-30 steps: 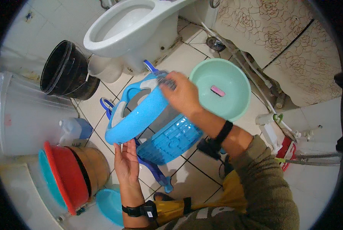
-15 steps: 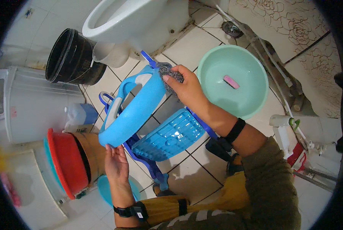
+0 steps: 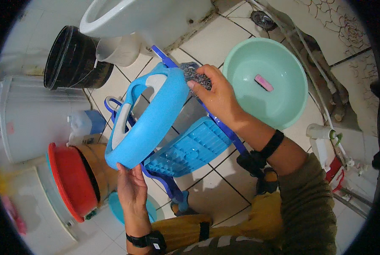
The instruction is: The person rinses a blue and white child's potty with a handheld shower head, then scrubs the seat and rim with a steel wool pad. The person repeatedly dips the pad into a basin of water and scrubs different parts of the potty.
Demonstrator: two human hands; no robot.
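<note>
Tilted steeper, blue potty seat (image 3: 149,123) – left hand (image 3: 132,189) fingers gripping its rim, right hand (image 3: 215,95) apparently pressing grey scrubber (image 3: 194,74) on top

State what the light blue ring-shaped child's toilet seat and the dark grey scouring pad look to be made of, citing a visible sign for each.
Light blue ring-shaped child's toilet seat: probably moulded plastic, smooth and slightly glossy, with even colour and rounded edges. Dark grey scouring pad under the right hand: seemingly coarse woven fibre or wire mesh; speckled, rough surface.

Glossy smooth plastic child toilet seat (image 3: 149,123); ribbed plastic step (image 3: 190,146); coarse grey scouring pad (image 3: 196,74); matt plastic green basin (image 3: 283,106); glazed ceramic toilet (image 3: 147,17), floor tiles (image 3: 215,40).
</note>
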